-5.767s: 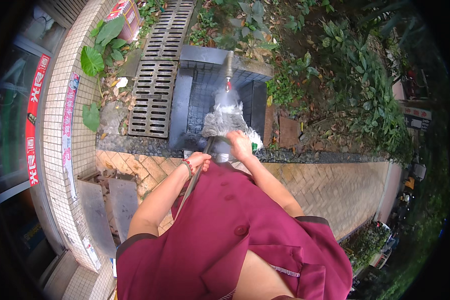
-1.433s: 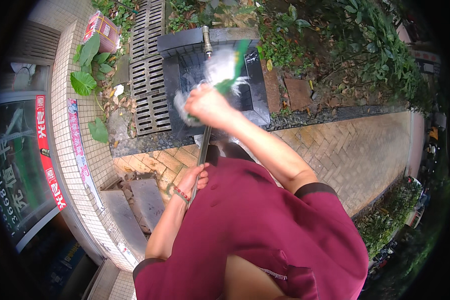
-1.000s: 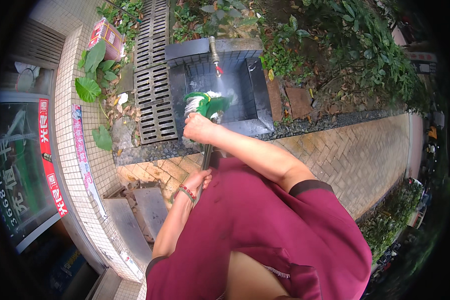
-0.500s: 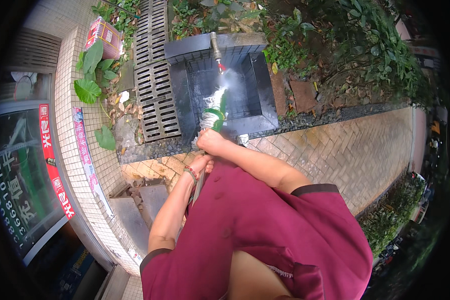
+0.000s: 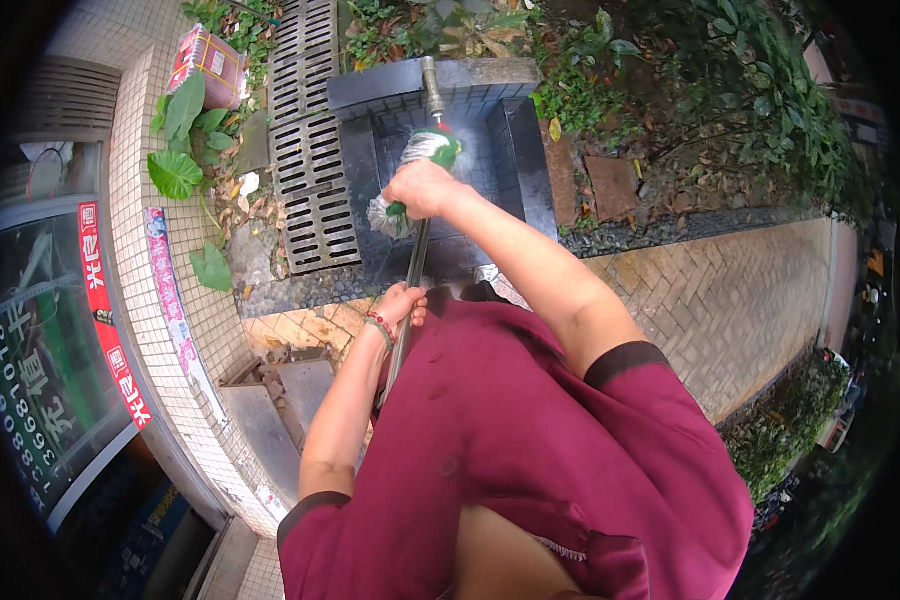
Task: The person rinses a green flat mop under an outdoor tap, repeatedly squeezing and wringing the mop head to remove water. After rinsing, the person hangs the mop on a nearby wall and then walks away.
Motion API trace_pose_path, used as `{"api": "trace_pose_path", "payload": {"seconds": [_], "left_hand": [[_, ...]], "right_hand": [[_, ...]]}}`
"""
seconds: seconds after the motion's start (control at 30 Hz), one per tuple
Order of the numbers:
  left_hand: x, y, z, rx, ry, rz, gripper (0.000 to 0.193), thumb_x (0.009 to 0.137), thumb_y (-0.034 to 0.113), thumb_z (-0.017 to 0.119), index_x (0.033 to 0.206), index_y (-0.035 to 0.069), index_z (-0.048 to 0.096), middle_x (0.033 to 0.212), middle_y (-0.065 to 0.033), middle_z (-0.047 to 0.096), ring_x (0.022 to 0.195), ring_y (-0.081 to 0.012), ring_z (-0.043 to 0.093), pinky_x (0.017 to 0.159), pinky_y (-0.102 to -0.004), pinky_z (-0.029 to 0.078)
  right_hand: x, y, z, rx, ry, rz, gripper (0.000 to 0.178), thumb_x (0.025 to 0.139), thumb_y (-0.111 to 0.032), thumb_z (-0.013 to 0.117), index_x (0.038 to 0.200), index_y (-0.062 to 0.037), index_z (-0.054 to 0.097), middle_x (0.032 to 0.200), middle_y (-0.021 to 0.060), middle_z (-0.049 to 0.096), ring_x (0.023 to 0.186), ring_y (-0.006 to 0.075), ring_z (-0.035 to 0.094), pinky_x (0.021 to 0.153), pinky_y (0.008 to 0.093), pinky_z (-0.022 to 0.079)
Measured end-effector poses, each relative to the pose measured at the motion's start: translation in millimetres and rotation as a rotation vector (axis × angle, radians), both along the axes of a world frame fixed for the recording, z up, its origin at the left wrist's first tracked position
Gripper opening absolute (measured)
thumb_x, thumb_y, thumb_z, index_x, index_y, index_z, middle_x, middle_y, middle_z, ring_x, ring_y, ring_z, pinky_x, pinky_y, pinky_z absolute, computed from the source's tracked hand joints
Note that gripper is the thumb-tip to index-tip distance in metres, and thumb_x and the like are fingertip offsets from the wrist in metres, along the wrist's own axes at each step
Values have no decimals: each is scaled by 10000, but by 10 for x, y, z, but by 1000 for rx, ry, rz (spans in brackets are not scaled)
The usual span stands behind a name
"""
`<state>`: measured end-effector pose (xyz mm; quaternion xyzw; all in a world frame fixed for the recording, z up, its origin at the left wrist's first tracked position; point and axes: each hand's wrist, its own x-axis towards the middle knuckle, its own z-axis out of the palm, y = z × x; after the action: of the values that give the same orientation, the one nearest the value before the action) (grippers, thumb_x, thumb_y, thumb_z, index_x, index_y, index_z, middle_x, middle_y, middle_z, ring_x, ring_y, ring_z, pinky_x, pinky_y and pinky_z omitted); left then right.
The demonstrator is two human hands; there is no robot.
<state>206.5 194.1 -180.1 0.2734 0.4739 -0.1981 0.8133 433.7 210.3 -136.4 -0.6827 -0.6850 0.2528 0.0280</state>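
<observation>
Basin (image 5: 533,165), dark, tiled, raised rim; gap between its right wall and the mop head (image 5: 426,149). Paving (image 5: 710,285), wide, running right. Shopfront strip (image 5: 94,265), red, pale characters. Mop: white strands, green parts, metal pole (image 5: 417,258); head over the basin, near the tap (image 5: 432,92). Left hand (image 5: 401,305): closed round the pole. Right hand (image 5: 420,189): closed on the mop head.

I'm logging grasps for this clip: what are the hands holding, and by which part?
A mop: the left hand grips its pole, and the right hand grips its white-and-green head.
</observation>
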Motion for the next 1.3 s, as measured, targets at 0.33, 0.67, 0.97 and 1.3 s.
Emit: {"api": "trace_pose_path", "payload": {"seconds": [0.33, 0.67, 0.97, 1.3], "left_hand": [[-273, -66, -182, -111, 15, 42, 81, 888, 64, 541, 858, 62, 466, 643, -4, 442, 469, -73, 392, 387, -213, 311], [-592, -192, -389, -91, 29, 25, 77, 852, -1, 500, 825, 59, 460, 602, 4, 423, 466, -79, 397, 399, -223, 312], [-843, -287, -380, -138, -5, 62, 135, 890, 65, 523, 807, 75, 417, 637, 5, 413, 475, -68, 379, 399, -211, 308], [-1201, -424, 161, -98, 52, -71, 147, 902, 91, 520, 817, 91, 401, 645, 15, 412, 489, -54, 372, 410, -193, 294]], "right_hand": [[-962, -279, -441, 143, 39, -40, 87, 632, -83, 632, 694, -68, 690, 764, 98, 675, 836, 255, 633, 691, 362, 520], [-1682, -735, -953, 96, 59, -88, 114, 662, -134, 620, 718, -73, 699, 802, 83, 689, 881, 239, 619, 702, 357, 512], [-1735, -1074, -805, 89, 103, -177, 176, 617, -121, 674, 788, -85, 659, 861, 46, 660, 926, 224, 584, 780, 341, 476], [-2060, -1561, -488, 237, 164, -265, 164, 624, -44, 610, 782, -78, 589, 783, 61, 611, 812, 260, 560, 700, 376, 459]]}}
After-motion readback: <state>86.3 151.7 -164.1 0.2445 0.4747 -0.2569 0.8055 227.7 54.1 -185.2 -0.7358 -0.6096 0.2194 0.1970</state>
